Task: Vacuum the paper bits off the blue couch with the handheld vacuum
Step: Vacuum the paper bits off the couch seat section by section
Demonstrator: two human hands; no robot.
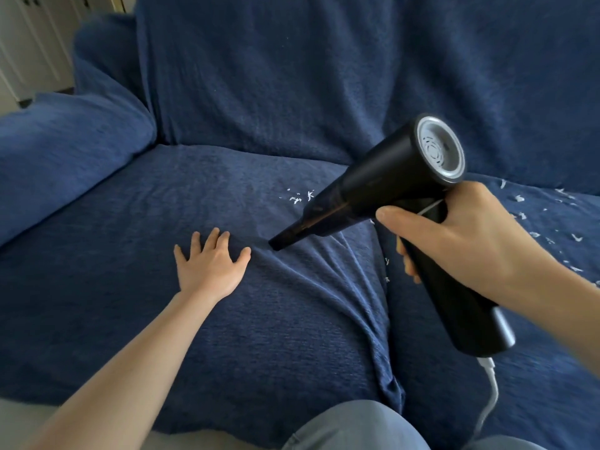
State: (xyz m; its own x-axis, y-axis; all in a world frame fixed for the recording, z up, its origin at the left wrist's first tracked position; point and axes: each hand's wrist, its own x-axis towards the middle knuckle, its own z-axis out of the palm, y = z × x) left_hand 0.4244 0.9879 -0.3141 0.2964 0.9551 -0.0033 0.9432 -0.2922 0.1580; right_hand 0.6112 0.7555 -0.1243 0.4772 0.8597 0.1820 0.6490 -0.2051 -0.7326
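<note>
1. The left hand lies flat, fingers spread, palm down on the blue fabric couch, gripping nothing.
2. The right hand is wrapped around the black handheld vacuum, nozzle angled down-left beside the left hand.
3. White paper bits lie beyond the nozzle; more are scattered far right.

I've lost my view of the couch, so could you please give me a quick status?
Right hand gripping handheld vacuum, nozzle at cover fold. Left hand flat on blue couch. Paper bits remain, more on right cushion. Nothing blocking.
</note>
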